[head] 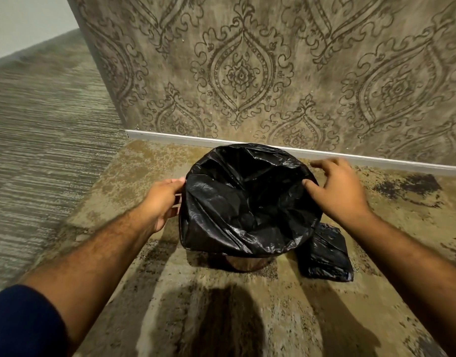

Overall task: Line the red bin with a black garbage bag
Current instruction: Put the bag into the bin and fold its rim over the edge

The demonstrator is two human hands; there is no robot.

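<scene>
A black garbage bag [237, 202] is spread over the round bin on the floor near the wall, folded down over its rim and hanging into it. Only the bin's dark reddish base [247, 264] shows below the bag. My left hand [161, 202] grips the bag's folded edge at the bin's left side. My right hand [337, 191] rests on the right rim, thumb inside the opening and fingers spread over the outer edge.
A second folded black bag [327, 256] lies on the carpet just right of the bin. The patterned wall with a white baseboard [170, 136] stands right behind the bin. Striped grey carpet [41, 137] stretches to the left.
</scene>
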